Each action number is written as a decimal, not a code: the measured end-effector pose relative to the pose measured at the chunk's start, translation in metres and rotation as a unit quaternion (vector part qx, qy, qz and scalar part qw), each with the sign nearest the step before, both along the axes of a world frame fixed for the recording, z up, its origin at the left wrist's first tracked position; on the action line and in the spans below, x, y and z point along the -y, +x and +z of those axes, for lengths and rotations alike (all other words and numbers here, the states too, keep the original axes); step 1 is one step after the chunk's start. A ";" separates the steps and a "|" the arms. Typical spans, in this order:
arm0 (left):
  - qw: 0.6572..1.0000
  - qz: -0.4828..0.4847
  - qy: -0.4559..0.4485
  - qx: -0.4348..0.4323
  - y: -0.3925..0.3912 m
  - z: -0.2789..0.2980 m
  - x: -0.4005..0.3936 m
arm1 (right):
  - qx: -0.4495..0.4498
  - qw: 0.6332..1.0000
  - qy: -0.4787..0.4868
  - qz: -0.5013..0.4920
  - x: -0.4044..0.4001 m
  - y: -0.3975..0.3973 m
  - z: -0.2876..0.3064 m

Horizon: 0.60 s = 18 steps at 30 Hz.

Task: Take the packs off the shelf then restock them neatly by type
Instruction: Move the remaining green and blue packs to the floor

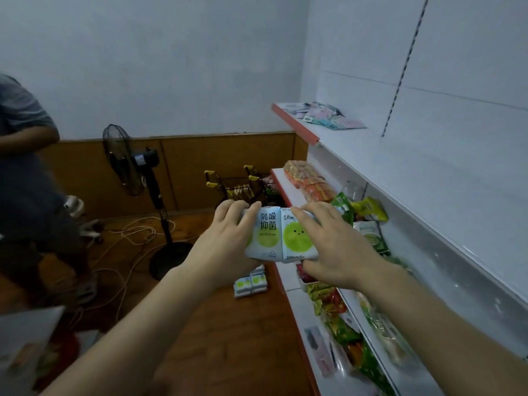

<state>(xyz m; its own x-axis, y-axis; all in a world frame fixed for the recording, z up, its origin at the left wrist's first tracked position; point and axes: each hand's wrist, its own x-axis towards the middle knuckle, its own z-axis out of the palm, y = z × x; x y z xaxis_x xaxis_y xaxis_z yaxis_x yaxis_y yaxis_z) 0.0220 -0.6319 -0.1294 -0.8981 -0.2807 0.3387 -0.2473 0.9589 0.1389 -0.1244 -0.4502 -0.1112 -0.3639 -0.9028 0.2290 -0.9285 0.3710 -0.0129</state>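
Small shop: white shelving (371,172) of snack packs (310,181), shopping baskets (237,185).

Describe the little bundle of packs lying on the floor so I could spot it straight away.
Start at the white shelf unit on the right and look down to the brown wooden floor beside its base. The bundle of packs lies there, just below the two hands. It is white with green circles, like the packs held above, unlike the crinkly green and orange snack bags nearby.

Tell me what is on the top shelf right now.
On the top shelf, only a small loose pile of flat pastel packets lies at its far end. The rest of the visible board is bare. Its near end runs out of the picture, so that part cannot be checked.
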 end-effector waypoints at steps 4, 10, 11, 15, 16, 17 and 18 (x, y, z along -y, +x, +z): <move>0.999 0.022 0.004 0.024 -0.046 -0.016 0.032 | 0.019 1.000 0.010 0.018 0.038 -0.054 -0.018; 0.998 0.048 0.019 0.048 -0.115 -0.037 0.076 | 0.041 0.998 0.024 0.043 0.092 -0.131 -0.039; 0.997 0.054 0.022 0.051 -0.124 -0.042 0.084 | 0.039 0.998 0.028 0.049 0.102 -0.142 -0.043; 0.995 0.070 0.038 0.062 -0.154 -0.063 0.121 | 0.047 0.996 0.049 0.065 0.143 -0.177 -0.060; 0.995 0.073 0.040 0.062 -0.161 -0.068 0.133 | 0.047 0.995 0.051 0.068 0.156 -0.185 -0.064; 0.994 0.077 0.042 0.062 -0.168 -0.074 0.145 | 0.047 0.995 0.051 0.070 0.169 -0.194 -0.068; 0.994 0.080 0.044 0.061 -0.176 -0.080 0.157 | 0.047 0.995 0.053 0.072 0.183 -0.202 -0.074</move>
<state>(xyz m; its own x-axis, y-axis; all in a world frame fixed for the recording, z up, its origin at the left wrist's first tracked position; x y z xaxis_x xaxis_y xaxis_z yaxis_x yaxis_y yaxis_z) -0.1538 -0.7890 -0.2098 -0.8727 -0.4468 0.1972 -0.4158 0.8915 0.1798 -0.3262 -0.6327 -0.1849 -0.2450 -0.9643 0.1003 -0.9685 0.2388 -0.0701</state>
